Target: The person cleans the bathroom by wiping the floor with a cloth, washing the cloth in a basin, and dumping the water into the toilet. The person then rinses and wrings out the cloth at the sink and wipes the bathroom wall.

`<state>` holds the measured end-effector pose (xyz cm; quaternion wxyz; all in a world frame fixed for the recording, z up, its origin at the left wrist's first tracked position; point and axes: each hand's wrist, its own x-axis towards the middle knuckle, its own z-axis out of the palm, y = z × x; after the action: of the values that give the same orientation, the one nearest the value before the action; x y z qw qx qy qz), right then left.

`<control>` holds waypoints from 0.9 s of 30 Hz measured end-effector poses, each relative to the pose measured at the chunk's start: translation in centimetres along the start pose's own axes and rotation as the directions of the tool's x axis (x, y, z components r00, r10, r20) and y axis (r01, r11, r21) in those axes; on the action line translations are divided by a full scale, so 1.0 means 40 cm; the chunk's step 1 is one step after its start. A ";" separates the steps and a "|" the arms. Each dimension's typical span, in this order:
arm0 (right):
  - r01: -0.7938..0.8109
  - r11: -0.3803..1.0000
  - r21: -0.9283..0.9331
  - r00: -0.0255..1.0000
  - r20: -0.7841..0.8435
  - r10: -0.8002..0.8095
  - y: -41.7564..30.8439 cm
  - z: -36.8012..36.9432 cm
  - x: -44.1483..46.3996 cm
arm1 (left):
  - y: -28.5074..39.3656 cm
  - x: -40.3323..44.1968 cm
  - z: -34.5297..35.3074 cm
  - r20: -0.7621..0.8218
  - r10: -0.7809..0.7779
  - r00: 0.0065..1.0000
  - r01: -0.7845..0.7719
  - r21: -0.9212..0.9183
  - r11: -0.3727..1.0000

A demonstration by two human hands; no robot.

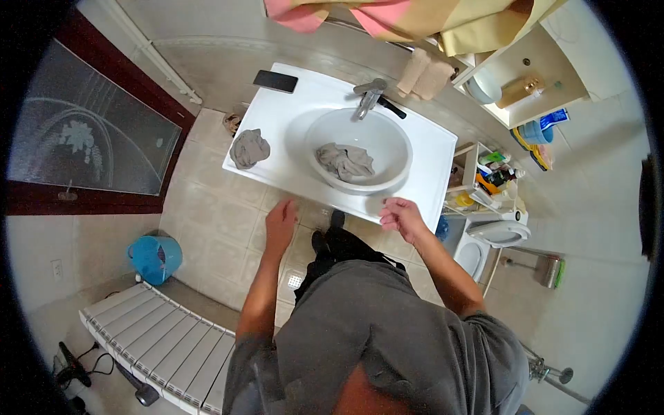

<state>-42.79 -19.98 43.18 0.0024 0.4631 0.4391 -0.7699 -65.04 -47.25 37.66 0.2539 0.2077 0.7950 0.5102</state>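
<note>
My left hand [280, 220] hangs in front of the counter's near edge, fingers loosely bent, holding nothing visible. By the near right edge of the white washbasin counter [425, 155] is my right hand [404, 217], its fingers loosely curled and slightly apart, with nothing visible in it. A crumpled grey cloth [346, 162] lies inside the round basin [394, 149]. Another bunched grey cloth [250, 149] rests on the counter's left end. Behind the basin stands a metal faucet [370, 93]; no water stream is discernible.
A dark phone [276, 81] lies on the counter's back left corner. Beige towels [425, 75] hang behind. At right are a shelf of bottles [494, 173] and a toilet [477, 252]. A blue bucket [155, 260] and white radiator [166, 335] stand at left.
</note>
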 end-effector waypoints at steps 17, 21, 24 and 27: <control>0.113 0.830 -0.547 0.984 0.176 -0.018 -0.032 -0.034 0.700 | 0.154 0.534 0.477 0.519 -0.271 0.810 -0.200 0.680 0.705; 0.216 0.947 -0.237 0.976 0.024 -0.216 -0.084 -0.009 0.636 | 0.133 0.574 0.497 0.447 -0.060 0.892 -0.273 0.640 0.718; 0.375 0.866 -0.330 0.911 -0.044 -0.411 -0.156 0.058 0.537 | 0.094 0.589 0.506 0.510 0.060 0.858 -0.291 0.386 0.876; 0.471 0.804 -0.364 0.829 -0.130 -0.544 -0.128 0.099 0.533 | 0.221 0.551 0.430 0.609 0.115 0.785 -0.151 0.009 0.988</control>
<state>-59.90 -10.93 32.12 -0.1811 0.4063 0.6623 -0.6029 -71.12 -18.64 35.52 0.4528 0.4229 0.6692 0.4104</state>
